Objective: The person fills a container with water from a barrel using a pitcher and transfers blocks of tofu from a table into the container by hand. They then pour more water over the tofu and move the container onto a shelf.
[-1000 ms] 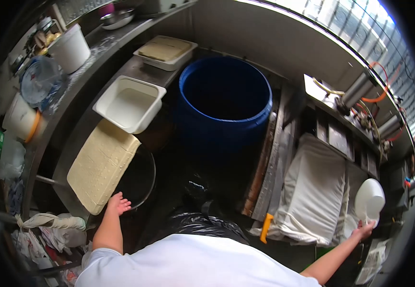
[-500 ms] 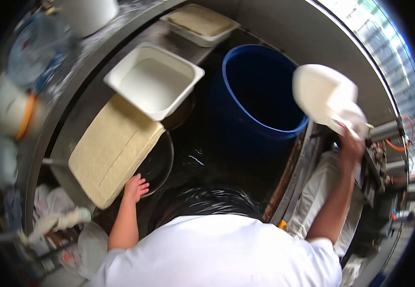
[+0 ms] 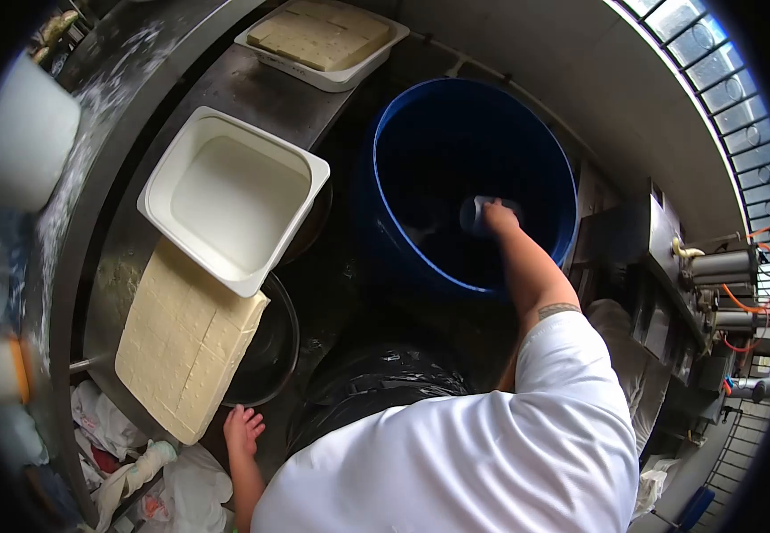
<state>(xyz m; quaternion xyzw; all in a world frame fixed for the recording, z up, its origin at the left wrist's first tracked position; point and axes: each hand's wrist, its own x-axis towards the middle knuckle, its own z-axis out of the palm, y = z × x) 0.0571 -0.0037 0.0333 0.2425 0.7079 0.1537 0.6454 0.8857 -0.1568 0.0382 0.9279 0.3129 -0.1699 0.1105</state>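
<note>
On the side of the far tray (image 3: 314, 78) there are dark marks, too small to be read; inside it lies a cream block (image 3: 318, 35) with cut lines. The white tub (image 3: 156, 182) is pale within, but I cannot tell if this is liquid. The right hand (image 3: 499, 216) grasps a pale scoop (image 3: 471, 216), which is inside the blue barrel (image 3: 456, 124). The left hand (image 3: 243, 431), its fingers released and slightly spread, is near the cream slab (image 3: 188, 338).

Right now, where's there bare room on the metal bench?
The metal bench looks bare between the open white tub and the far tub, plus a thin strip left of the pale slab. It's crowded where open tub and slab bunch together.
</note>
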